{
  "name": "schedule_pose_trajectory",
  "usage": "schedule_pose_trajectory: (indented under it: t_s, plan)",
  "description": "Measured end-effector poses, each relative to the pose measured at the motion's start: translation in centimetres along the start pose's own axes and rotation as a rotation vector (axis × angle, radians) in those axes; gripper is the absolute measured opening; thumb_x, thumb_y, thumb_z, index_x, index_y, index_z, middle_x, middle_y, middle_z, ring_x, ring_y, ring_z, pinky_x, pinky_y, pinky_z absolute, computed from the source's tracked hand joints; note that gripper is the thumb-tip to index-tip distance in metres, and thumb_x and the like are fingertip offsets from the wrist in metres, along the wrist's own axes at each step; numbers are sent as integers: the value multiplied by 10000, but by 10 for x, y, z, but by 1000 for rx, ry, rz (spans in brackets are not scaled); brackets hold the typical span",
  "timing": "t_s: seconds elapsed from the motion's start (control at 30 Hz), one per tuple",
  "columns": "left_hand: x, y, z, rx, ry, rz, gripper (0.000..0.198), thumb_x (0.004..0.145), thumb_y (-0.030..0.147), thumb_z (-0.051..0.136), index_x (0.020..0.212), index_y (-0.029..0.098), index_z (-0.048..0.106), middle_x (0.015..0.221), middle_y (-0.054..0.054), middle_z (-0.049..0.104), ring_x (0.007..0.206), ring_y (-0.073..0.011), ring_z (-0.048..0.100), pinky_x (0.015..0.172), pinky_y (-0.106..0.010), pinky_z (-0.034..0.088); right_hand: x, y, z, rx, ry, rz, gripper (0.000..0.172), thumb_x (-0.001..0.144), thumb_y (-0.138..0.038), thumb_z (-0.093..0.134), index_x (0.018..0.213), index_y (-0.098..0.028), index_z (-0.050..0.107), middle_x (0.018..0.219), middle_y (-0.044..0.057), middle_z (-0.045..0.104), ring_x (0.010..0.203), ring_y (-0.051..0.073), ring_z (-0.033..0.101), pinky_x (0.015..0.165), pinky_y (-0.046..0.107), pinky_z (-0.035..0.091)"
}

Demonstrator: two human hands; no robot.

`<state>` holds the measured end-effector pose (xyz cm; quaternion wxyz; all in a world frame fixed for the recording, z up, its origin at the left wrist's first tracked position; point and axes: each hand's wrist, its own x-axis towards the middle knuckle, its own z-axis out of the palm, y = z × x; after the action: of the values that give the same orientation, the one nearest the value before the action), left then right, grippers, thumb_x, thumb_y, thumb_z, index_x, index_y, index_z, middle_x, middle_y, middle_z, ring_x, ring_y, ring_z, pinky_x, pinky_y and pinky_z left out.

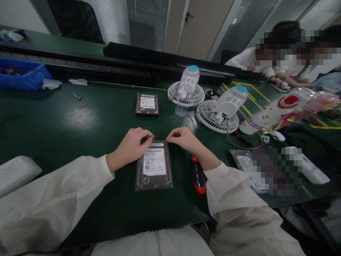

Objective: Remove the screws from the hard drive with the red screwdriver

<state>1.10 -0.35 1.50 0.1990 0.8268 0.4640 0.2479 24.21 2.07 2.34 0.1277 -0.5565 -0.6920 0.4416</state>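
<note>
A hard drive (pixel 154 165) with a white label lies flat on the green table in front of me. At its far edge, toward the left, my left hand (pixel 134 144) has thumb and forefinger pinched together. My right hand (pixel 183 140) makes a similar pinch at the drive's far right corner. Whatever is between the fingertips of either hand is too small to make out. Beneath my right forearm lies a black and red screwdriver handle (pixel 199 176), its tip hidden by the wrist. Further back sits a second hard drive (pixel 147 104).
Two white fans (pixel 186 93) (pixel 220 113) stand face down at the back right, a cable trailing from one. A patterned bottle (pixel 266 113) and more drives (pixel 243 161) are to the right. A blue bin (pixel 23 76) stands far left. Other people sit at the far right.
</note>
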Motion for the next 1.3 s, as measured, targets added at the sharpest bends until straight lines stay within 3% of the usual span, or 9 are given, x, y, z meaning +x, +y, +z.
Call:
schedule_pose_trajectory:
  t_s: [0.2,0.37,0.47,0.53,0.73,0.9,1.1,1.2,1.3]
  plan:
    - [-2,3,-2,-31,43,-20,287,977,333,501,1137,152,656,1122,-100,707,1057,-254,642,960,-470,501,-8,-7,-16,-158,105,24,409,948,-414,585,1249,-136,595,1231,97,636,1094,179,639,942,397,577]
    - [-3,0,-2,-52,40,-6,251,994,339,486,1106,180,645,1156,-84,700,1097,-244,636,1005,-482,484,-63,-22,-31,-438,241,148,417,923,-498,592,1103,-123,617,1021,75,662,946,160,644,870,372,558]
    - [-3,-1,-1,-67,41,14,234,999,323,485,1073,180,654,1136,-81,708,1091,-239,640,1001,-477,483,-103,-26,-18,-559,303,278,482,848,-523,660,1075,-109,564,906,172,666,878,293,676,764,395,493]
    - [-2,-1,0,-78,52,26,224,997,310,493,1058,172,659,1120,-83,712,1075,-241,642,986,-477,485,-123,-22,-4,-577,292,341,482,838,-532,658,1067,-124,540,867,175,672,819,318,688,692,353,452]
    - [-5,1,-3,-148,83,76,247,1022,292,444,1036,186,667,1130,-60,723,1082,-225,646,978,-459,486,-137,2,13,-436,237,379,464,868,-529,588,1142,-164,502,776,81,687,698,234,686,609,275,424]
    - [-12,12,0,-107,31,133,220,1005,250,454,1104,183,639,1186,-65,698,1122,-235,623,1011,-468,458,-146,4,-6,-404,393,352,478,872,-484,571,1210,-171,444,618,-4,633,574,183,615,580,262,372]
    - [-23,34,6,66,-82,166,316,985,217,419,1256,162,572,1371,-121,578,1274,-286,514,1058,-509,419,-164,-23,-47,-448,676,271,465,802,-504,655,1116,-215,470,638,-4,661,560,171,598,577,272,358]
    - [-24,37,7,103,-107,173,324,996,243,407,1250,156,588,1393,-138,559,1297,-303,490,1063,-528,413,-166,-34,-59,-450,735,210,415,777,-500,677,1041,-234,500,607,-22,652,508,145,555,564,270,351]
    - [-24,36,8,91,-126,164,334,1011,262,393,1254,161,599,1398,-135,553,1304,-300,481,1069,-536,412,-163,-38,-65,-406,713,152,347,777,-473,665,981,-236,516,559,-38,628,472,133,529,530,262,339]
